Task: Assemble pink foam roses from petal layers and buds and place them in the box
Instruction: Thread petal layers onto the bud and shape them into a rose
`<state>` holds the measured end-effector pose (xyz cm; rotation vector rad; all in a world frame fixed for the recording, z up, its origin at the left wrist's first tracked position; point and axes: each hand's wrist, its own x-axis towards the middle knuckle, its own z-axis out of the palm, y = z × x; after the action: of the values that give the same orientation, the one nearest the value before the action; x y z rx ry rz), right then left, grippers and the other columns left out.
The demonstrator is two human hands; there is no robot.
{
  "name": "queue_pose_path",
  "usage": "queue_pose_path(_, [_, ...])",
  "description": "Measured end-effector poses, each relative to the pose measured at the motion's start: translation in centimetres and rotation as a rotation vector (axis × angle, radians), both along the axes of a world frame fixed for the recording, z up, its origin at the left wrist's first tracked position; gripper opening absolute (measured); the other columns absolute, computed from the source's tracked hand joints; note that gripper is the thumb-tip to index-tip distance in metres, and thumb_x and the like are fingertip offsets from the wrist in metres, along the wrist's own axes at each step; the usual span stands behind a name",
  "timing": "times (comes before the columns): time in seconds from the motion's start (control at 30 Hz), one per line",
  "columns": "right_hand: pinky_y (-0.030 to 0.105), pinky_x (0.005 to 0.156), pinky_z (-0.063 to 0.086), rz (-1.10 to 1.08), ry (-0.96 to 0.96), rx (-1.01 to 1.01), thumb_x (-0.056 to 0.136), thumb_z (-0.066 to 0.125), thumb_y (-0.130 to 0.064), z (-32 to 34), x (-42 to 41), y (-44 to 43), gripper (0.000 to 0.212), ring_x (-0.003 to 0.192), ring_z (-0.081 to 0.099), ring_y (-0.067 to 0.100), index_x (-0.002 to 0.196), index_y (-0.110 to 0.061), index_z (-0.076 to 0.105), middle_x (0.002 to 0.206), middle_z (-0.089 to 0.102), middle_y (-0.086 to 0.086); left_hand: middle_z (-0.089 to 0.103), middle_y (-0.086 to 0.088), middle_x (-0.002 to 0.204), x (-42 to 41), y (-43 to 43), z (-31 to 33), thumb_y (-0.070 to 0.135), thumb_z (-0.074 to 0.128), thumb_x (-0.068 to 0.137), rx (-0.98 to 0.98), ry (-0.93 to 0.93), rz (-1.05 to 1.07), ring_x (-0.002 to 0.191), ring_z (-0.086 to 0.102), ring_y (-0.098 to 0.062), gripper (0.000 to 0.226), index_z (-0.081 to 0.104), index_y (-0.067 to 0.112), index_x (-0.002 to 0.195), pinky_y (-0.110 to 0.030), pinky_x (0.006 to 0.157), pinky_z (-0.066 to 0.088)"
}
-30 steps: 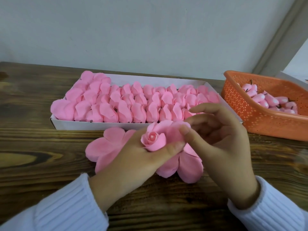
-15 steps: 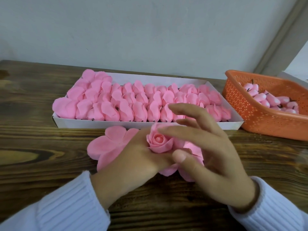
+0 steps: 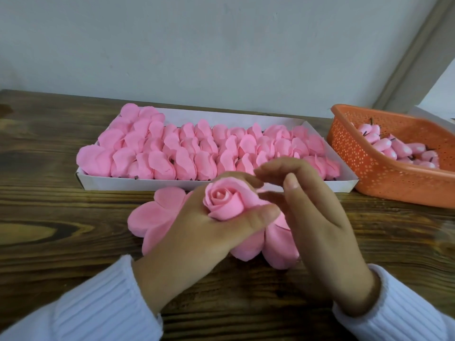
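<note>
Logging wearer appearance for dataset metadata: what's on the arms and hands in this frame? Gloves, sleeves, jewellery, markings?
Both hands are bare: no gloves on the left hand or the right hand, and no rings or watch are visible. The left sleeve and right sleeve are white ribbed knit, each ending at the wrist. No logos or markings show.

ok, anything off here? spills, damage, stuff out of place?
Nothing spilled or damaged. One small quirk: the roses at the left end of the box bulge out over its rim. Otherwise tidy: petal layers lie flat on the table, buds sit in the basket, the left hand holds a rose, the right hand is open beside it.
</note>
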<state>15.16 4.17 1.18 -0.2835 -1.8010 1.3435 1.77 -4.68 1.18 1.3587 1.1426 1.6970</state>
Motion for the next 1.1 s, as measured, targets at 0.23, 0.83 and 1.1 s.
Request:
queue_pose_path(0.23, [0.018,0.056,0.042,0.115,-0.294,-0.058,0.093,0.048,-0.019,-0.2,-0.4,-0.2,0.022,0.056,0.051,0.009,0.076,-0.01,0.059,0.061,0.058,-0.002,0.069,-0.005,0.072,0.8,0.7,-0.7,0.026,0.077,0.067,-0.038,-0.249,-0.003,0.061,0.067,-0.013,0.025,0.071,0.016,0.089,-0.022,0.057,0.053])
queue_pose_path(0.83, [0.012,0.054,0.04,0.248,-0.307,-0.102,0.091,0.05,-0.015,-0.4,-0.4,-0.4,0.018,0.055,0.051,0.004,0.075,-0.014,0.058,0.065,0.06,0.0,0.058,-0.006,0.074,1.1,0.5,0.6,0.044,0.075,0.057,-0.075,-0.434,0.117,0.057,0.052,-0.025,0.026,0.062,0.022,0.056,-0.031,0.049,0.045])
queue_pose_path(1.1, [0.018,0.048,0.041,0.365,-0.141,-0.458,0.084,0.058,-0.013,-0.8,-1.0,-1.3,0.031,0.06,0.053,0.02,0.115,-0.011,0.053,0.079,0.062,0.006,0.059,-0.003,0.066,1.3,0.6,0.8,0.058,0.072,0.057,-0.132,-0.445,0.082,0.066,0.047,-0.035,0.034,0.065,0.024,0.059,-0.027,0.048,0.045])
